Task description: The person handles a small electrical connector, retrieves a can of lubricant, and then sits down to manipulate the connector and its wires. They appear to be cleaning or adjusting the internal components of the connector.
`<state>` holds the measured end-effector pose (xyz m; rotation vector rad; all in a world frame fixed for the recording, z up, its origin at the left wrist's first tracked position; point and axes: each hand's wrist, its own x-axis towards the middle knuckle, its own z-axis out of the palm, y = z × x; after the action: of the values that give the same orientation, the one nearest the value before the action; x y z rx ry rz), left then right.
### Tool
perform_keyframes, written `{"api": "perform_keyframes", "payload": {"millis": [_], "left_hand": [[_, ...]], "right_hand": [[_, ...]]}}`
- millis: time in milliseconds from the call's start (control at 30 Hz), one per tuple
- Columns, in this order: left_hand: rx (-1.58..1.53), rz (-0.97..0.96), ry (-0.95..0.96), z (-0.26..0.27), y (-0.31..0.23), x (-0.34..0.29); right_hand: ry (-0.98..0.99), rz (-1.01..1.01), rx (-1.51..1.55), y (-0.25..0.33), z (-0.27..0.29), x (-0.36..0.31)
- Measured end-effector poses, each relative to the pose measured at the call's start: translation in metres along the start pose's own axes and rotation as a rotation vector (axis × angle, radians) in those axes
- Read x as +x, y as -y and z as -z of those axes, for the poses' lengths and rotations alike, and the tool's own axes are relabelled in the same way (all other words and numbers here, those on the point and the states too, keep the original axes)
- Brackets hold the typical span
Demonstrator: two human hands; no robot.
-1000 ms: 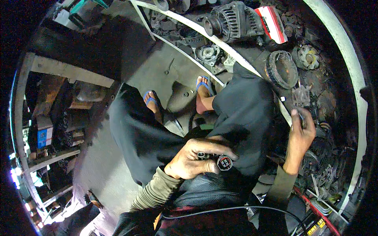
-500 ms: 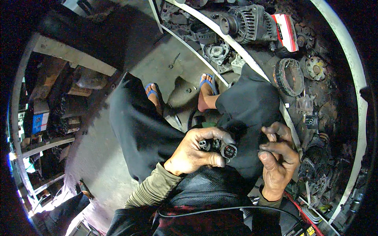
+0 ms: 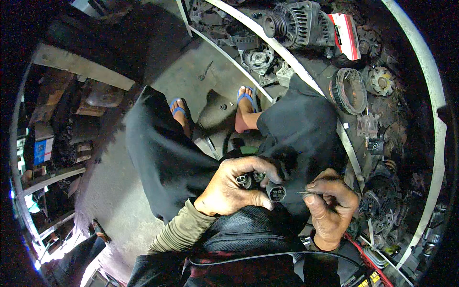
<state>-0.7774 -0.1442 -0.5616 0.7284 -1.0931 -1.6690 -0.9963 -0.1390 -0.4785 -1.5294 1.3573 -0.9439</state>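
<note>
My left hand [image 3: 227, 186] is closed around a small cluster of black electrical connectors. One round connector [image 3: 277, 193] sticks out between thumb and forefinger, its face with small slots turned up. Another connector [image 3: 244, 181] shows in the crook of the same hand, and a dark piece between them is partly hidden by the fingers. To the right, my right hand [image 3: 332, 205] pinches a thin, pin-like piece [image 3: 305, 193] between thumb and forefinger. Its tip points left toward the round connector, with a gap between them. Both hands are above my lap.
On the right, behind a pale metal rail [image 3: 306, 79], lie an alternator [image 3: 299, 26], a red and white box [image 3: 345, 36], a wound stator ring [image 3: 349, 91] and many greasy parts. A shelf [image 3: 86, 67] with parts stands left. A black cable [image 3: 248, 258] crosses my front.
My right hand has turned and closed into a pinch, and the thin piece now shows at its fingertips. My left hand has tilted slightly, showing more of the round connector's slotted face.
</note>
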Motion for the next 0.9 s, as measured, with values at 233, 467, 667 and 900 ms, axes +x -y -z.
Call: {"api": "perform_keyframes", "payload": {"millis": [233, 467, 667, 900], "left_hand": [[0.117, 0.109, -0.070, -0.002, -0.012, 0.000], [0.518, -0.022, -0.152, -0.011, -0.005, 0.010], [0.672, 0.026, -0.245, -0.014, 0.001, 0.005], [0.586, 0.040, -0.316, -0.012, 0.001, -0.002]], "right_hand": [[0.006, -0.017, -0.090, 0.016, -0.013, 0.006], [-0.124, -0.244, 0.405, -0.034, -0.029, 0.004], [-0.174, -0.118, 0.180, -0.064, -0.054, 0.001], [-0.158, -0.204, 0.272, -0.048, -0.062, 0.002]]}}
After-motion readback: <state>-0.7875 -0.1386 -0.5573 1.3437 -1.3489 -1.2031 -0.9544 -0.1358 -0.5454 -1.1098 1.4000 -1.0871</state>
